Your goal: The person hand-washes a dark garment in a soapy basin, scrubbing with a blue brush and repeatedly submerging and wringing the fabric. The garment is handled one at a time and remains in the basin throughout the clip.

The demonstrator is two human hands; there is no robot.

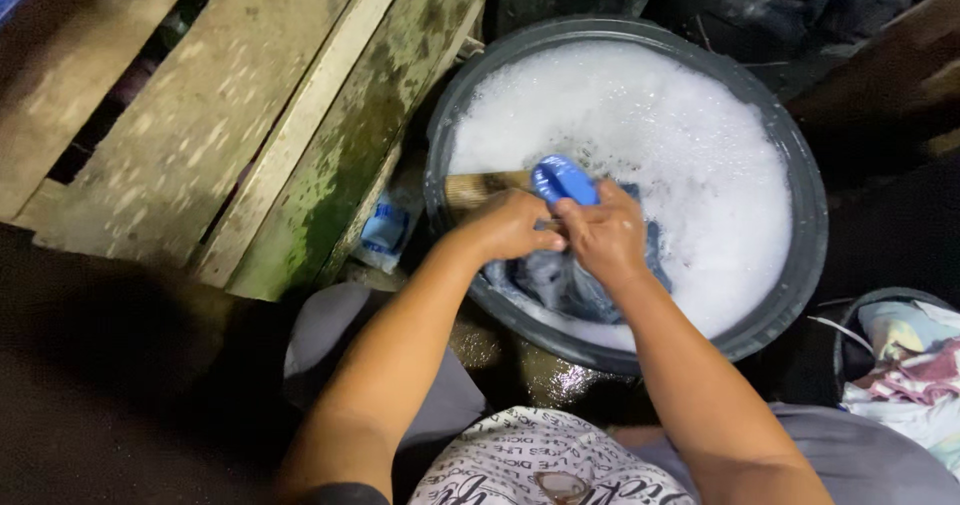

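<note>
A dark round basin (810,215) full of white soap foam (690,155) sits in front of me. A wooden board (480,187) rests across its left rim. On it lies a wet grey-blue garment (560,283), partly in the suds. My left hand (510,227) presses and grips the garment against the board. My right hand (605,230) holds a blue scrubbing brush (562,178) on the cloth, right beside the left hand.
A weathered wooden pallet (230,115) leans at the left. A small blue and white packet (383,231) lies by the basin's left side. A second dark bucket (905,355) with coloured laundry stands at the lower right. Dark clothing (780,0) is piled behind the basin.
</note>
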